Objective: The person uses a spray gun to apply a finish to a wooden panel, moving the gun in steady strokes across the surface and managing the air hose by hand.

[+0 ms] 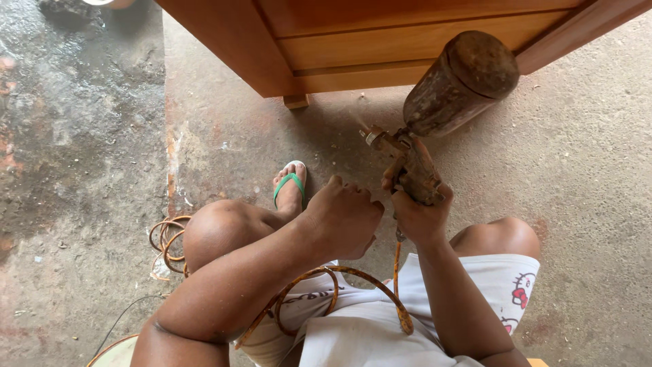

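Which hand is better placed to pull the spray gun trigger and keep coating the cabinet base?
Right, probably. The right hand already grips the spray gun, nozzle aimed at the wooden cabinet. The left hand is curled beside it, apparently off the gun.

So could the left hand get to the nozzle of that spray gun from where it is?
Probably yes: the left hand sits beside the spray gun, which the right hand grips, and nothing lies between it and the nozzle.

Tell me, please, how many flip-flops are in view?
1: a green-strapped flip-flop on the foot ahead of the left knee, beside the left hand. The other foot is hidden, so a second may exist.
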